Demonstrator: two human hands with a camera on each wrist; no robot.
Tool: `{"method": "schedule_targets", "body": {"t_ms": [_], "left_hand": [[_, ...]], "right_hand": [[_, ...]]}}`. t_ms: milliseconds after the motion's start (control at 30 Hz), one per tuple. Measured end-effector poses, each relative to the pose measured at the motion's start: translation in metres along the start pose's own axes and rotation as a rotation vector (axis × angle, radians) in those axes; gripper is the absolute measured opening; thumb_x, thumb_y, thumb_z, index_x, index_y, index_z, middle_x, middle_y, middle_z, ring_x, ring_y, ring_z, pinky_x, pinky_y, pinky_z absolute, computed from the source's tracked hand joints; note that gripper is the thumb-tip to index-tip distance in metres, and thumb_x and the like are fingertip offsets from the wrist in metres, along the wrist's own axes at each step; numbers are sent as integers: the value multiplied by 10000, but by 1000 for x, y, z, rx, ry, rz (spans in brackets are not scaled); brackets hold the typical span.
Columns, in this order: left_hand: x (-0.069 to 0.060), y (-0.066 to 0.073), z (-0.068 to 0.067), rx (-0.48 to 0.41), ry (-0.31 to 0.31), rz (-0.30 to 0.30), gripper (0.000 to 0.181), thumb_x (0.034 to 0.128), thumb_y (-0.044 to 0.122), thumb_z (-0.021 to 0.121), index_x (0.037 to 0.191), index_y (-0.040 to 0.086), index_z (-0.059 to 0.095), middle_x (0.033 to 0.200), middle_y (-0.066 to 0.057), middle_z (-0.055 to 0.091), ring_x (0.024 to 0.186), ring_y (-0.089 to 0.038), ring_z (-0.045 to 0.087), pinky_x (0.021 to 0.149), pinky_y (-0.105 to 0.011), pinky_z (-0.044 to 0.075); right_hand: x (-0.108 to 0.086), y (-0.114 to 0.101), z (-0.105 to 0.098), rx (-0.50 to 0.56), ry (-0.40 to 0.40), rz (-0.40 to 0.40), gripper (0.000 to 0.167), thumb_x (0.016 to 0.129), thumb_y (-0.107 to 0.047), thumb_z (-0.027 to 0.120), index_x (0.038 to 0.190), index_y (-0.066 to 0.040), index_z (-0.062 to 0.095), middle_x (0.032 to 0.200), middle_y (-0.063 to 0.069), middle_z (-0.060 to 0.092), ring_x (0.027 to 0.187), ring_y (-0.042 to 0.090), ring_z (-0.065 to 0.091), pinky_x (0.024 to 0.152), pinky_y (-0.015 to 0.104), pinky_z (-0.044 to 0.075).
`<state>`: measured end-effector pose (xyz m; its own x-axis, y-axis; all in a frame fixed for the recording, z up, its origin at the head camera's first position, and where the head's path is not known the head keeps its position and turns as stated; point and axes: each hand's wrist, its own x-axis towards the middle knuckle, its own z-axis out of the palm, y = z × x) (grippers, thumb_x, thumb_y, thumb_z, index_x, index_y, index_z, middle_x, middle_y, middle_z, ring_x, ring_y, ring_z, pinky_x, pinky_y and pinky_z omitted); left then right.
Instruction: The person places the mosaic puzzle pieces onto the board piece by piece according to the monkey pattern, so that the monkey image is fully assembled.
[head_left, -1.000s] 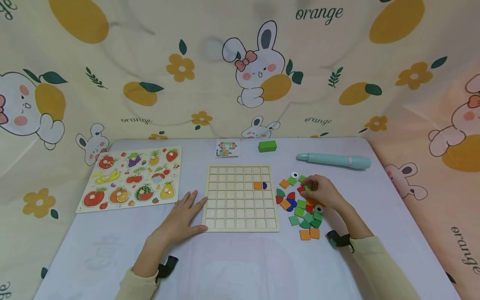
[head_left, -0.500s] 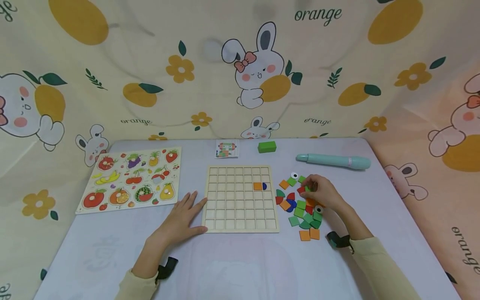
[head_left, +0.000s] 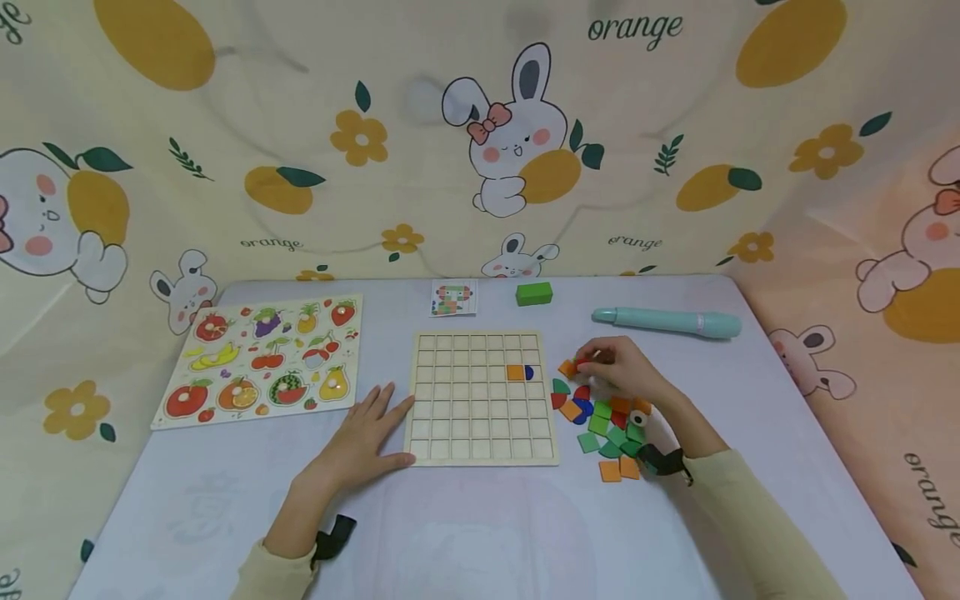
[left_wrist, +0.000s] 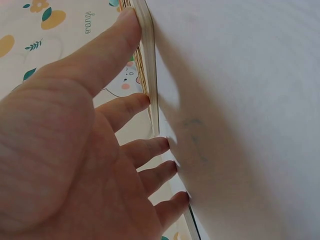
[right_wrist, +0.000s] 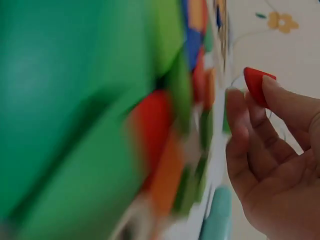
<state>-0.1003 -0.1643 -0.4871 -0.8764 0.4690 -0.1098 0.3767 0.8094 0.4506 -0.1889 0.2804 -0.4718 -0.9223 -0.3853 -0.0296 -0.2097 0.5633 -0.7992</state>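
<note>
In the head view, my right hand (head_left: 628,373) is over the upper part of a pile of loose coloured tiles (head_left: 600,423). Its thumb and fingers pinch a red tile (right_wrist: 257,86) with a curved edge, seen clearest in the right wrist view. My left hand (head_left: 360,442) lies with straight, spread fingers; its thumb and a fingertip touch the left edge of a wooden grid board (head_left: 465,421). On the board's right side sit an orange square tile (head_left: 516,372) and a blue rounded tile (head_left: 528,372). Part of the pile is hidden beneath my right hand and wrist.
A fruit puzzle board (head_left: 255,371) lies at the left. Behind the grid board are a small printed card (head_left: 453,298) and a green block (head_left: 534,293). A teal pen-like stick (head_left: 667,322) lies at the back right.
My right hand has moved left and slightly away from me, carrying the red tile out of the pile's upper right. My left hand and the grid board stay put.
</note>
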Motion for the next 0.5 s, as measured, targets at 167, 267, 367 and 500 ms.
{"method": "schedule_targets", "body": {"t_ms": [167,267,367,500], "left_hand": [[1,-1,-1,-7,3,-2,851,860,456,750,1548,128,373,1610,-234,203,1479,-445,136,1119,-654,182],[0,0,-1,-15,1,-5,847,859,447,753,1546,124,378,1607,-239,207,1477,-450,139,1117,-657,181],[-1,2,-2,-19,-2,-12,846,858,441,756,1545,122,378,1607,-238,207,1477,-450,138,1120,-654,177],[-1,2,-2,-22,-1,-14,844,862,440,752,1548,125,373,1611,-233,201,1480,-445,131,1124,-651,170]], "right_hand": [[36,-21,15,69,-57,2,162,936,-11,664,1082,38,715,1051,158,673,907,287,678,792,260,544],[54,-27,28,98,-49,-12,149,909,35,672,1051,56,713,1011,178,656,826,282,659,706,251,539],[68,-30,40,80,-46,-46,124,894,30,690,1012,41,726,964,146,677,774,236,603,657,255,501],[80,-31,51,26,-80,-88,93,892,14,704,975,14,746,928,93,715,780,190,576,685,277,482]]}}
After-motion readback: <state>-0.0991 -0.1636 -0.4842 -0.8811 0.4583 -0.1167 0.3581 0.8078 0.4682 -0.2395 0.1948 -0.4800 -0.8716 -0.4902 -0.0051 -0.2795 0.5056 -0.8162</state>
